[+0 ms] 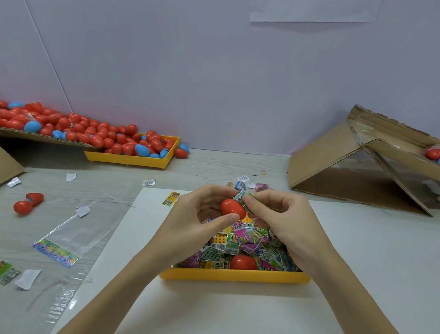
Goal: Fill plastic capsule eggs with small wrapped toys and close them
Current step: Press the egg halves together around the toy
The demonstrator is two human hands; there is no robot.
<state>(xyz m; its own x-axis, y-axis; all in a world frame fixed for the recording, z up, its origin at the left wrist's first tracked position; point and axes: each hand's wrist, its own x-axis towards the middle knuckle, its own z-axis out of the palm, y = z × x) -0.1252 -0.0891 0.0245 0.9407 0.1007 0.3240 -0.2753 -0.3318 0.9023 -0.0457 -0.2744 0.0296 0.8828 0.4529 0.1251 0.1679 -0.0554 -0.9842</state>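
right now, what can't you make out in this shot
Head view only:
- Red egg half: its open side and inside, hidden by the left hand and right hand.
- Wrapped toy: mostly covered by the right fingers.
- Toy wrappers in the yellow tray: print too small.
- Cardboard box on the right: contents cut off by the frame edge.

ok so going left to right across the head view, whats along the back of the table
Cardboard sheet heaped with red and blue eggs → yellow tray of eggs → rubber band → tilted cardboard box
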